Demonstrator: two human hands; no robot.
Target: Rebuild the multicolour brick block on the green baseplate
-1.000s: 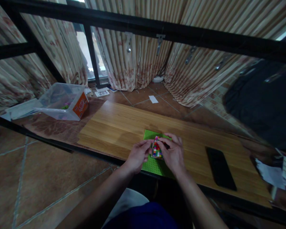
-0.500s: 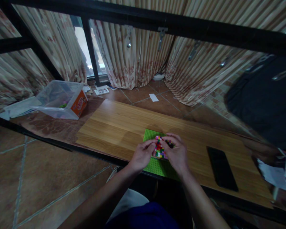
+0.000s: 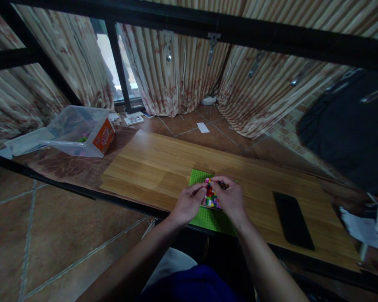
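Note:
A green studded baseplate lies near the front edge of the wooden board. On it is a block of small multicoloured building bricks, with red, white, green, pink and purple showing. At the block's left side my left hand is closed, thumb and fingertips gripping the bricks there. From the right, my right hand curls over the block's upper part, its thumb and fingers pinched on the bricks. Both sets of fingertips are close together. The hands hide parts of the block, and any single brick between the fingertips is too small to make out.
A black phone-like slab lies on the wooden board, right of my hands. At the far left stands a clear plastic bin with an orange label and a few pieces inside. Dark metal bars cross above. Papers lie at the right.
My right hand's fingers have drawn in slightly to the left, closer over the bricks. My left hand stays at the block's left side, almost unmoved.

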